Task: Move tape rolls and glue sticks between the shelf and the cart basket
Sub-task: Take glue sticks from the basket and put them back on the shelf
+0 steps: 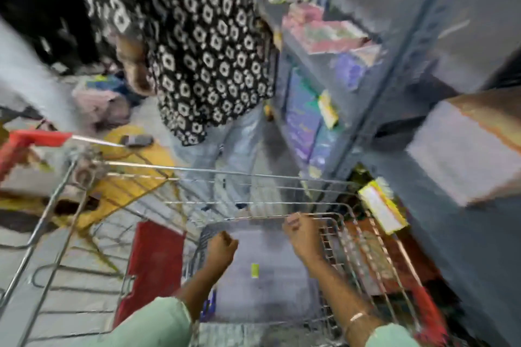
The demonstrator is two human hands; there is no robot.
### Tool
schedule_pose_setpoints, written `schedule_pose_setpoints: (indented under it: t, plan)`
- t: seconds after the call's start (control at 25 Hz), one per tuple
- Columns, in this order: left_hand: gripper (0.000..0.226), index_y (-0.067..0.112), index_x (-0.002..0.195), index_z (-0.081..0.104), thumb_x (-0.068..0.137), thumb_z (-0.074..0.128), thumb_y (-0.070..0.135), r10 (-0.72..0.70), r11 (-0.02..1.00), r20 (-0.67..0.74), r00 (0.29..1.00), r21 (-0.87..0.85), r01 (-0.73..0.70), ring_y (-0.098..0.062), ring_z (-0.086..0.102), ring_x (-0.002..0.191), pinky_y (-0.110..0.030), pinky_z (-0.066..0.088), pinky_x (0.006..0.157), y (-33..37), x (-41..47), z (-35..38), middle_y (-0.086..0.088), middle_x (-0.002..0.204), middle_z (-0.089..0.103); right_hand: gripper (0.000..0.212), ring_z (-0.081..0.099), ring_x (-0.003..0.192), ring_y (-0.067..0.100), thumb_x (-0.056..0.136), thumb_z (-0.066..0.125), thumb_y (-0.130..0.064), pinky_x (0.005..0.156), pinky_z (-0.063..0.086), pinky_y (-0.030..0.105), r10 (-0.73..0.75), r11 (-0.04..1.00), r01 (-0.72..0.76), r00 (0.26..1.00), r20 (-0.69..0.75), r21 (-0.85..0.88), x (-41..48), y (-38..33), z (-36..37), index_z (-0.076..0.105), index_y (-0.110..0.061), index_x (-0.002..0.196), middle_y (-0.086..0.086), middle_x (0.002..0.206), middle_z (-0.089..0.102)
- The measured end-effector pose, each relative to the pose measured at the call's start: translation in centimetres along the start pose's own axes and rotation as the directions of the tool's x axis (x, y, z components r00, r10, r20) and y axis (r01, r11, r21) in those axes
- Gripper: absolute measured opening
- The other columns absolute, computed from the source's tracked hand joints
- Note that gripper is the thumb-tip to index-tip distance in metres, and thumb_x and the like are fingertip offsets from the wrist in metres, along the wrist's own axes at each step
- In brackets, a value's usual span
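The picture is heavily blurred. My left hand (222, 246) is curled into a fist over the left rim of a grey basket (253, 298) that sits inside the wire cart (332, 222). My right hand (303, 234) is closed at the basket's far right corner, beside the cart's wire wall. What either hand holds, if anything, is lost in the blur. A small yellow-green item (255, 270) lies on the basket floor. The grey metal shelf (394, 87) stands to the right with colourful packs on it. No tape roll or glue stick can be made out.
Another person in a black-and-white patterned top (203, 45) stands just beyond the cart, next to the shelf. The cart's red handle (36, 139) is at the left. A cardboard box (468, 146) juts from the shelf at right. Yellow shelf tags (382, 205) hang nearby.
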State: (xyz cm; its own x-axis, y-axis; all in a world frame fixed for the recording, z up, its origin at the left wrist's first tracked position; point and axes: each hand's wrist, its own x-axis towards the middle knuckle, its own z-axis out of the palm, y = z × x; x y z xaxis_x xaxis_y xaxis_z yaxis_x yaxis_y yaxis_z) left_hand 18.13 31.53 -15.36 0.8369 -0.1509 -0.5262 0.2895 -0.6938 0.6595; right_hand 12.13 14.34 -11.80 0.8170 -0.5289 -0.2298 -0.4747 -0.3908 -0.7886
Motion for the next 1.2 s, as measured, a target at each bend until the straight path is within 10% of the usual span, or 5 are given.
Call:
schedule_pose_setpoints:
  t: [0.2,0.36,0.52,0.84,1.2]
  plan:
    - [0.021,0.000,0.068,0.059,0.085,0.056,0.011,-0.285,0.929,-0.004,0.959,0.244,0.277,-0.035,0.062,0.106,-0.036,0.047,0.084,-8.0,4.2,-1.1,-0.028,0.113,0.065,0.011,0.063,0.093,0.035,0.083,0.056,-0.012,0.064,0.044,0.031,0.234,0.957,-0.159,0.919,0.317,-0.244,0.4,4.2,13.0,0.052,-0.018,0.076,0.018,0.099,0.067]
    - [0.027,-0.006,0.114,0.056,0.090,0.047,0.004,-0.362,0.886,-0.023,0.932,0.302,0.352,-0.032,0.058,0.113,-0.033,0.048,0.089,-11.9,7.4,0.6,-0.024,0.121,0.061,0.017,0.059,0.108,0.029,0.088,0.050,-0.013,0.079,0.049,0.033,0.271,0.928,-0.113,0.860,0.433,-0.355,-0.7,7.9,20.9,0.059,-0.010,0.102,0.014,0.113,0.064]
    - [0.026,-0.007,0.109,0.058,0.086,0.051,0.004,-0.346,0.863,0.062,0.936,0.414,0.291,-0.037,0.061,0.107,-0.040,0.048,0.089,-14.3,9.1,2.7,-0.028,0.115,0.063,0.028,0.057,0.113,0.031,0.095,0.041,-0.017,0.076,0.050,0.013,0.366,0.915,-0.235,0.826,0.429,-0.328,-2.3,9.4,24.5,0.058,-0.003,0.112,0.008,0.097,0.064]
    - [0.023,-0.007,0.100,0.062,0.077,0.056,-0.006,-0.448,0.796,0.031,0.893,0.468,0.383,-0.035,0.065,0.104,-0.042,0.054,0.084,-15.0,10.2,4.3,-0.024,0.112,0.067,0.033,0.063,0.098,0.031,0.087,0.045,-0.042,0.076,0.051,0.036,0.436,0.899,-0.368,0.811,0.391,-0.238,-3.5,10.2,27.0,0.059,-0.021,0.109,0.011,0.100,0.068]
    - [0.026,-0.004,0.107,0.060,0.085,0.052,0.006,-0.375,0.788,-0.053,0.926,0.507,0.349,-0.036,0.059,0.112,-0.041,0.049,0.090,-15.4,9.1,5.8,-0.024,0.119,0.062,0.023,0.066,0.101,0.032,0.090,0.050,-0.016,0.083,0.055,0.039,0.495,0.836,-0.340,0.806,0.324,-0.431,-2.7,10.9,27.3,0.066,-0.005,0.101,0.015,0.106,0.071]
